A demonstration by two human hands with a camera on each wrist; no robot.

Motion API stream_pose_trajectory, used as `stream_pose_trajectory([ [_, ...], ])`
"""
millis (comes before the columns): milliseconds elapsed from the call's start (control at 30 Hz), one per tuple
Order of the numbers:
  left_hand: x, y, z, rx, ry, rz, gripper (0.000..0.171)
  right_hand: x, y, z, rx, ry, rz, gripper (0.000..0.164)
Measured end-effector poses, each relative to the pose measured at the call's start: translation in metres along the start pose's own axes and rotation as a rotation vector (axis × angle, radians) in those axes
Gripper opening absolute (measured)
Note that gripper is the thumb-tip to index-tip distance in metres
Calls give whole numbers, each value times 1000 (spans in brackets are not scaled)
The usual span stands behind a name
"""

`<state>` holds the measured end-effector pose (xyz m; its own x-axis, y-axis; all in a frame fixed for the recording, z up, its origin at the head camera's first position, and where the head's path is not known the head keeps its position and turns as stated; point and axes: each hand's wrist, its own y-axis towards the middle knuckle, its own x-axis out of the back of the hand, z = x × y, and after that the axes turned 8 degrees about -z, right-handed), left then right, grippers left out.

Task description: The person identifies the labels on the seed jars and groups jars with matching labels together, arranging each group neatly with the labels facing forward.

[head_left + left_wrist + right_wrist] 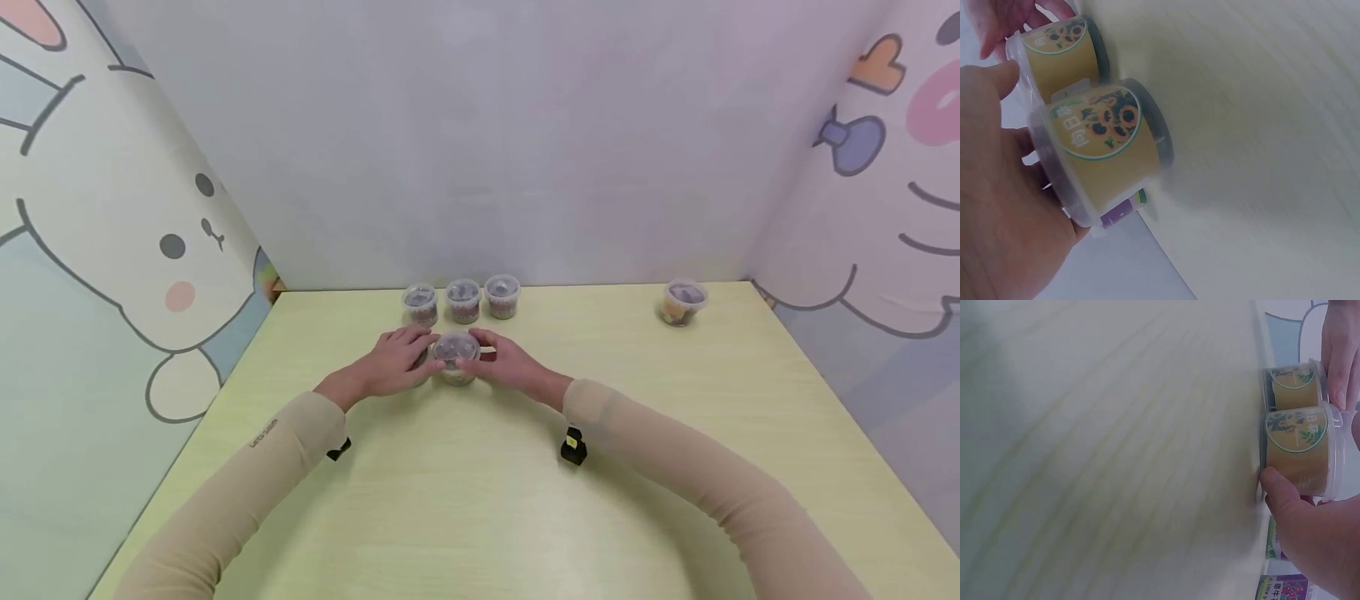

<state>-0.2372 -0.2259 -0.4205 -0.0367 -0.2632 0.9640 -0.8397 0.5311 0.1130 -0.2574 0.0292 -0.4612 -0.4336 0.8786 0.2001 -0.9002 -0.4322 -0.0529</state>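
Note:
Two clear lidded tubs with yellow sunflower labels stand side by side on the table, a little in front of a back row. My left hand (397, 360) grips the left tub (1107, 147) round its lid end and mostly hides it in the head view. The right tub (456, 354) is held by my right hand (512, 363), the thumb low on its near side in the right wrist view and the other fingers behind. My left thumb reaches over to this right tub's lid. Both tubs appear to touch each other.
Behind them, three purple-labelled tubs (463, 302) line up near the table's back edge. One more tub (682, 302) with a yellow label stands far to the right. A white wall (480, 167) rises behind the pale wooden table (465, 500).

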Motion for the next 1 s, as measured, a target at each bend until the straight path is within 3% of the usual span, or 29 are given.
stream_pose_trajectory([
  [233,-6,-1,2,8,-1,-6,66,-1,0,-2,0,-12,3,77],
  [800,-7,2,-3,50,-51,-6,69,6,0,5,-123,22,24,74],
  [1000,-7,1,1,54,-55,-11,70,2,1,9,-102,-25,-6,71],
])
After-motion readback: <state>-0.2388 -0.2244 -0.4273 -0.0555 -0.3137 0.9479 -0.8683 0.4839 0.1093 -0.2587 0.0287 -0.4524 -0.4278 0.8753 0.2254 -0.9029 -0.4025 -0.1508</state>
